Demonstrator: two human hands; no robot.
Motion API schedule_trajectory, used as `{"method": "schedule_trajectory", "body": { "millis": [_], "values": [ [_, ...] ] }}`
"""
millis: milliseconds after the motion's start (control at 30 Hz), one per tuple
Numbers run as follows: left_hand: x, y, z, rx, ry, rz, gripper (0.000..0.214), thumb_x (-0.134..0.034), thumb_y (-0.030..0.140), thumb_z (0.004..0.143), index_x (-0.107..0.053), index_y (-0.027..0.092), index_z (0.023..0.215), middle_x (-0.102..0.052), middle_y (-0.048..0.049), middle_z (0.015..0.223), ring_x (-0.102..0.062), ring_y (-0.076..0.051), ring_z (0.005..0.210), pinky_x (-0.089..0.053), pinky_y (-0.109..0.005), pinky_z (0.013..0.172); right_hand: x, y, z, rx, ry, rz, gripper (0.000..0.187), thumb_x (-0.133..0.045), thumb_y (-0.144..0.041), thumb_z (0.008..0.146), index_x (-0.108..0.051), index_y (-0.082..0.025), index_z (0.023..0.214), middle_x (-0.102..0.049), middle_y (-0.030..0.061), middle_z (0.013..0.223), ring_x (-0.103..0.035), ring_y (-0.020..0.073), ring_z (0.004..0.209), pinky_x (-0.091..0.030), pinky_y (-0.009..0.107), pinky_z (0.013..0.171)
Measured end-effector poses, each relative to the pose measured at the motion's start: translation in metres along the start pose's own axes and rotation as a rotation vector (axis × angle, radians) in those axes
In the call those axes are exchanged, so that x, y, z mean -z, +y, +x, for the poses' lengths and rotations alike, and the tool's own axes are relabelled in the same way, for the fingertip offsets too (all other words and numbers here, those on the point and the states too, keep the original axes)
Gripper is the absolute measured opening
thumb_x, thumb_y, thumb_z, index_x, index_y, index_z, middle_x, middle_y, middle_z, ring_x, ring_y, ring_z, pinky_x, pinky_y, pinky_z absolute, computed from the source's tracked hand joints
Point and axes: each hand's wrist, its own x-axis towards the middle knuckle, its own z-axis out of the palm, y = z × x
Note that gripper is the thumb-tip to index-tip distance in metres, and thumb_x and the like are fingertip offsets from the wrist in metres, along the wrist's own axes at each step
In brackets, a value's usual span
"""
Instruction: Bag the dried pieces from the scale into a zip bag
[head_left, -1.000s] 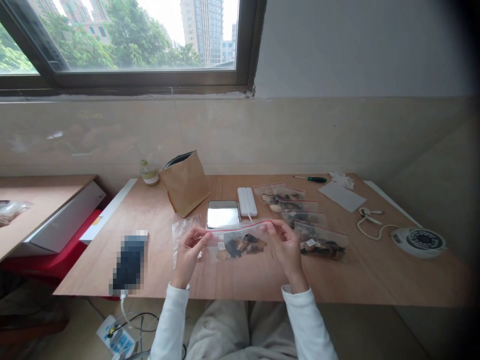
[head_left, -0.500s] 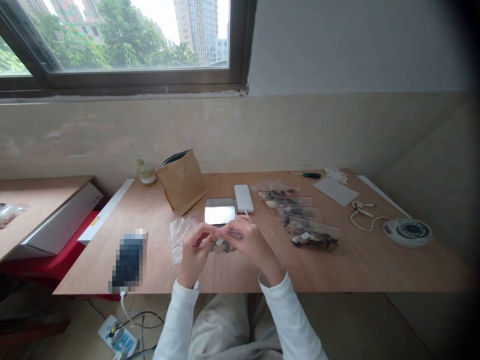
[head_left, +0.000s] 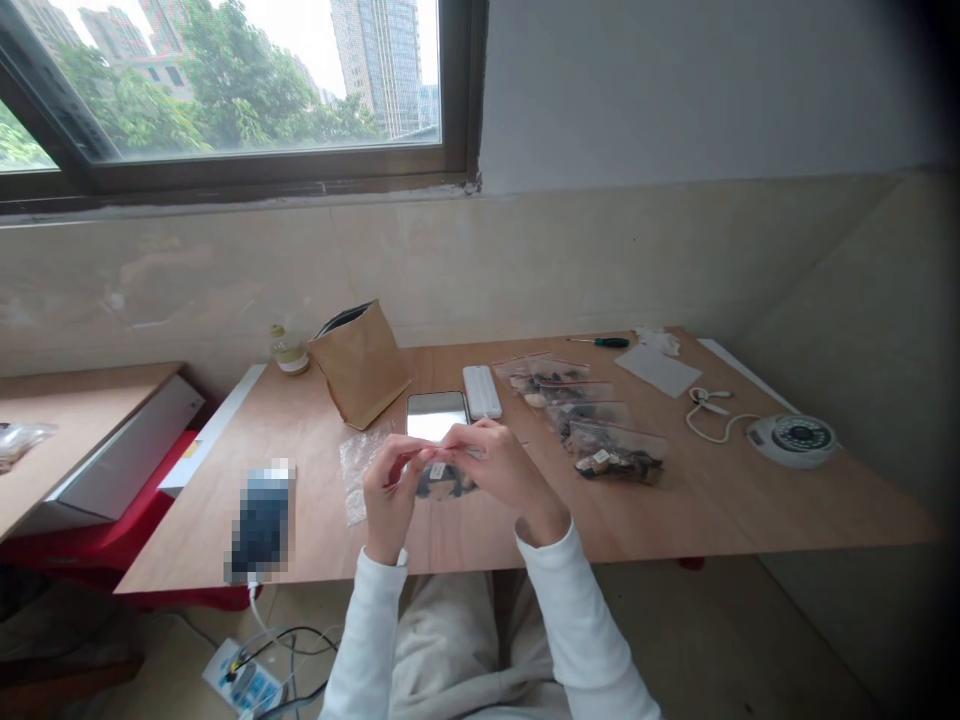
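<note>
Head view: the left hand [head_left: 388, 490] and right hand [head_left: 504, 472] are close together, each pinching the red-lined top edge of a zip bag [head_left: 446, 482] of dark pieces. The bag hangs between them, above or against the wooden table [head_left: 697, 505]; the view does not settle which. Just beyond the hands lie a phone [head_left: 435, 416] and a white power bank [head_left: 481, 390]. A loose clear bag [head_left: 358, 480] lies to the left, and a row of filled bags [head_left: 619, 462] to the right.
</note>
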Motion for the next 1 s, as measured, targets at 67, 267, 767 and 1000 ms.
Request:
{"method": "schedule_trajectory", "body": {
  "millis": [67,267,767,1000],
  "values": [
    [-0.001,0.003,-0.001,0.002,0.024,0.016,0.011,-0.062,0.029,0.084,-0.068,0.020,0.082,-0.063,-0.0018,0.079,-0.058,-0.014,0.075,-0.045,-0.026,0.067,0.001,-0.003,-0.002,-0.003,0.003,0.036,0.017,-0.055,-0.037,0.091,-0.066,-0.026,0.085,-0.071,-0.0033,0.081,-0.062,0.0137,0.075,-0.039,0.023,0.075],
    [-0.006,0.008,-0.003,0.072,0.050,-0.031,0.013,-0.065,0.032,0.081,-0.070,0.020,0.079,-0.062,-0.0020,0.076,-0.056,-0.015,0.073,-0.044,-0.027,0.065,-0.011,-0.004,-0.007,-0.007,0.103,-0.038,0.019,-0.050,-0.026,0.094,-0.062,-0.023,0.081,-0.068,-0.0019,0.072,-0.059,0.0145,0.067,-0.040,0.026,0.074],
    [-0.004,-0.002,-0.009,0.125,0.164,-0.026,0.016,-0.060,0.034,0.085,-0.063,0.019,0.081,-0.063,-0.0005,0.077,-0.058,-0.013,0.073,-0.046,-0.024,0.068,-0.026,0.016,-0.012,-0.007,0.179,-0.116,0.019,-0.054,-0.023,0.092,-0.065,-0.023,0.077,-0.070,-0.0012,0.076,-0.058,0.0161,0.072,-0.039,0.026,0.073],
    [0.000,-0.009,-0.003,0.209,0.006,-0.020,0.017,-0.061,0.037,0.084,-0.062,0.020,0.085,-0.067,-0.0017,0.084,-0.062,-0.016,0.078,-0.047,-0.026,0.071,-0.026,0.017,-0.009,0.029,0.144,-0.121,0.020,-0.051,-0.034,0.094,-0.066,-0.023,0.086,-0.071,-0.0003,0.081,-0.062,0.0150,0.076,-0.039,0.028,0.080]
  ]
}}
